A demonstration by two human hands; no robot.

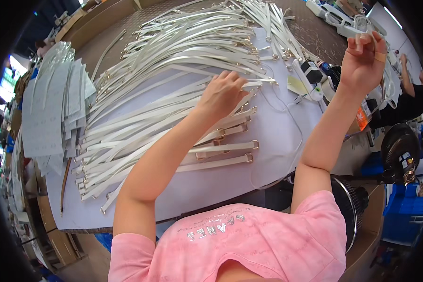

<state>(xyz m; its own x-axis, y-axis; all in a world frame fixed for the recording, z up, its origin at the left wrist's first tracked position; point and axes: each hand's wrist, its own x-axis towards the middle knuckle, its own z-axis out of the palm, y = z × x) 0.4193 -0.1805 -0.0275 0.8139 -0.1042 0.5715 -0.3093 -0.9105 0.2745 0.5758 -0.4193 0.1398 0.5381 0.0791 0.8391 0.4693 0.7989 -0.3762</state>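
Many narrow white belts (199,61) with metal buckles lie side by side across the white-covered table in two bundles. Over the right ends of these belts is my left hand (222,94), its fingers curled down and closed on a white belt (254,84) whose end sticks out to the right. My right hand (363,58) is raised at the upper right, past the table's right side. Its fingers bend inward, with a tan strip of tape on one of them. Whatever it may pinch is too small to make out.
Stacked grey-white sheets (44,113) hang over the left side of the table. A black-and-white device (310,73) with a thin cable stands at the right. A black fan (399,148) is farther right, near another person's arm (407,80).
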